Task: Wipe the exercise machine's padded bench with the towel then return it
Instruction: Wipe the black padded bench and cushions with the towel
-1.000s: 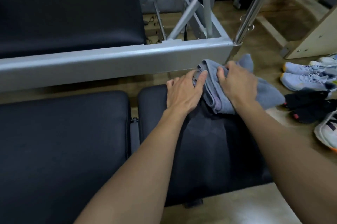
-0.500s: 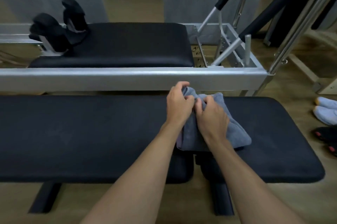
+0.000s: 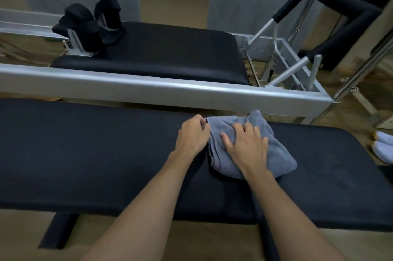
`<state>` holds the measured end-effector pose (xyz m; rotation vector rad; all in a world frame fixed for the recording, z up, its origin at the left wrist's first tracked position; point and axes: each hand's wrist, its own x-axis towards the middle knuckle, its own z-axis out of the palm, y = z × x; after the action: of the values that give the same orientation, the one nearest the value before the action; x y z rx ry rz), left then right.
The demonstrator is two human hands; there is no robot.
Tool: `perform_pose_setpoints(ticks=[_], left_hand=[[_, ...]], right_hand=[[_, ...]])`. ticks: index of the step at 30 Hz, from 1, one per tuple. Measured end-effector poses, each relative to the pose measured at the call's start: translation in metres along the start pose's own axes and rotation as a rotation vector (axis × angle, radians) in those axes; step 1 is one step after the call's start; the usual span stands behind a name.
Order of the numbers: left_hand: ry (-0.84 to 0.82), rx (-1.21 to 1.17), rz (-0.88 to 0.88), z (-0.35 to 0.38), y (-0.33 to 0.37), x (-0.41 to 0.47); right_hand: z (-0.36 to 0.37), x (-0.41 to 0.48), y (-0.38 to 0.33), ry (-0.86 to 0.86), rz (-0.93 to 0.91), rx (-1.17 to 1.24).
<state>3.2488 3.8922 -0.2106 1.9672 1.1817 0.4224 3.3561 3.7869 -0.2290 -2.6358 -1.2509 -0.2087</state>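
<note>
A folded grey towel lies on the long black padded bench, right of its middle and near its far edge. My right hand lies flat on top of the towel with fingers spread, pressing it down. My left hand sits at the towel's left edge with fingers curled, pinching its upper left corner. Both forearms reach in from the bottom of the view.
Behind the bench runs a silver-framed reformer with a black carriage pad, two black shoulder rests and a padded foot bar at the right. Pale shoes lie on the wooden floor at the right edge.
The view has pulled back and risen, showing the whole bench. My right hand has gone from gripping the towel to lying flat on it; the towel sits slightly more spread out.
</note>
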Motion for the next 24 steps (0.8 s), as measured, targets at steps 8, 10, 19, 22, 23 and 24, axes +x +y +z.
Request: perform_pose_setpoints(ticks=[8,10,19,22,23,24], left_hand=[[-0.098,-0.139,-0.106,0.03,0.034,-0.006],[-0.122,-0.059,0.002,0.034,0.044,-0.013],[0.148,-0.402,0.205,-0.003,0.039,-0.009],[0.106,-0.067,0.113,-0.024,0.009,-0.004],[0.092,0.069,0.079,-0.027,-0.003,-0.003],[0.101,0.163,0.067,-0.029,-0.013,-0.002]], right_hand=[[-0.003,0.011,0.006,-0.003,0.034,0.134],[-0.007,0.011,0.01,-0.003,0.096,0.252],[-0.046,0.032,-0.032,0.102,0.114,0.428],[-0.03,0.033,-0.043,-0.046,0.03,0.135],[-0.019,0.027,-0.043,-0.092,0.027,0.078],[-0.009,0.02,-0.042,-0.105,0.029,0.049]])
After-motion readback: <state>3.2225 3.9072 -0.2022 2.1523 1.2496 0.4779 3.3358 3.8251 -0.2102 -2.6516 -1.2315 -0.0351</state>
